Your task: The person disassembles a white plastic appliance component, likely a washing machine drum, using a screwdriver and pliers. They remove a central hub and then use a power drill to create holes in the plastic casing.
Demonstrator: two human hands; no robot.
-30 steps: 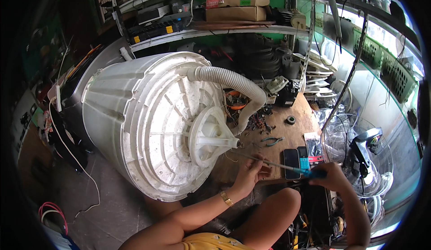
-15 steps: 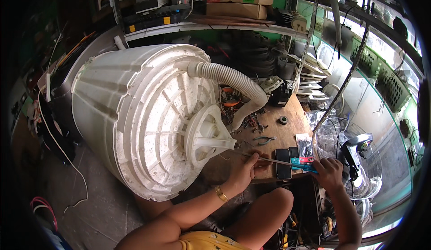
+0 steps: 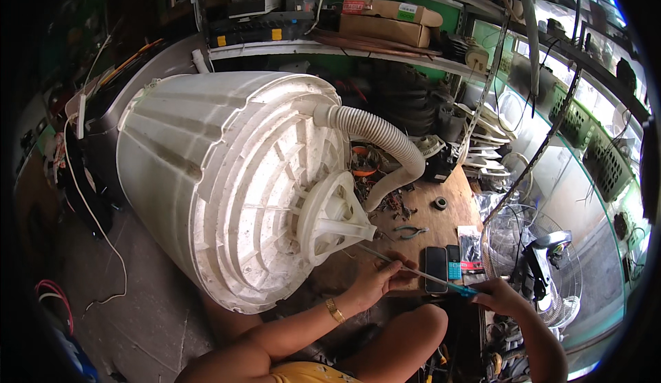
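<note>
A big white plastic washing-machine tub [image 3: 227,176] lies on its side, its ribbed base with a raised hub [image 3: 334,218] facing me. A long screwdriver [image 3: 413,271] with a blue-green handle points at the hub. My right hand [image 3: 499,295] grips its handle at the lower right. My left hand [image 3: 382,276], with a gold bracelet on the wrist, pinches the metal shaft nearer the tip. A ribbed grey drain hose [image 3: 385,142] curves from the tub's top down to the bench.
A wooden bench [image 3: 447,221] to the right carries pliers [image 3: 412,231], two phones [image 3: 443,268], a small packet and loose parts. Shelves with cardboard boxes [image 3: 385,22] run behind. Wire fan guards [image 3: 530,245] stand at the right, cables trail on the floor at the left.
The view has swung so the tub sits more central. Both hands and the screwdriver have shifted slightly toward the hub; the grip is unchanged.
</note>
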